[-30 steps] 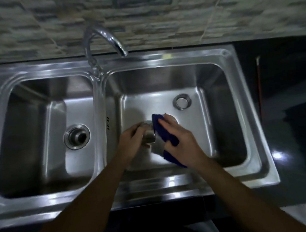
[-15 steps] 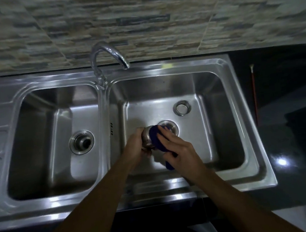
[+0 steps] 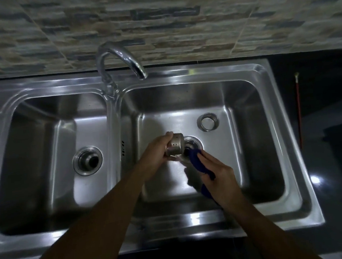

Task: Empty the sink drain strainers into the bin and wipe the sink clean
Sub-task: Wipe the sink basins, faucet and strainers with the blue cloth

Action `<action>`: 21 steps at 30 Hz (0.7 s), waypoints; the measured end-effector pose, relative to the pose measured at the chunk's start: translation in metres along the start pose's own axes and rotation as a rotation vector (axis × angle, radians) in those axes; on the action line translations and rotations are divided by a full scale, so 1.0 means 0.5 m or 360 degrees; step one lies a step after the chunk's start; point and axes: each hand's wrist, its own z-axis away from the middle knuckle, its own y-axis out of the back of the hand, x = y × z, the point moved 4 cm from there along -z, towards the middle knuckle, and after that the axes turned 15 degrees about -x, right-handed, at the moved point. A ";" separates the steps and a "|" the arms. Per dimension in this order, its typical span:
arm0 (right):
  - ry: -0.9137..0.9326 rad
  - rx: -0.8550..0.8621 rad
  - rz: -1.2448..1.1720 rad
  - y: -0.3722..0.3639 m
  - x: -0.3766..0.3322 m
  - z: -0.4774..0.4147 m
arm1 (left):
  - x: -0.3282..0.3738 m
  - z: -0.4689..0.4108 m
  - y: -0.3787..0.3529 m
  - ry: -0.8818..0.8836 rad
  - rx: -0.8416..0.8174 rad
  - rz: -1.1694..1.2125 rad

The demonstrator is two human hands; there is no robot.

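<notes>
A double stainless steel sink (image 3: 194,225) fills the view. Over the right basin, my left hand (image 3: 156,157) grips a small perforated metal strainer cup (image 3: 175,146), held on its side just left of the right drain opening (image 3: 194,142). My right hand (image 3: 219,176) holds a dark blue cloth (image 3: 198,162) whose tip sits beside the cup's mouth, at the drain's edge. A second metal ring or strainer part (image 3: 207,122) lies on the right basin floor, further back. The left basin's drain (image 3: 87,160) has its fitting in place.
A chrome tap (image 3: 119,59) arches from the divider, with its spout over the right basin's back edge. A thin red stick (image 3: 298,109) lies on the dark worktop to the right. A stone-pattern tiled wall stands behind the sink.
My right hand has pulled the blue cloth back from the strainer cup, towards the lower right. The cup's perforated side now shows. The view has tilted up a little.
</notes>
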 end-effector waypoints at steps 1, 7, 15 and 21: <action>-0.0016 0.0017 -0.0032 0.002 0.011 0.014 | 0.002 -0.019 0.011 -0.0008 0.0083 -0.0093; -0.0174 0.0364 -0.0067 -0.008 0.058 0.099 | 0.023 -0.121 0.064 -0.0199 0.0496 -0.1039; -0.0192 0.0287 -0.0109 -0.022 0.079 0.066 | -0.008 -0.217 0.092 -0.0211 0.0532 -0.1429; -0.0273 0.0294 -0.0211 -0.032 0.091 0.062 | -0.021 -0.220 0.097 -0.0269 0.0493 -0.1593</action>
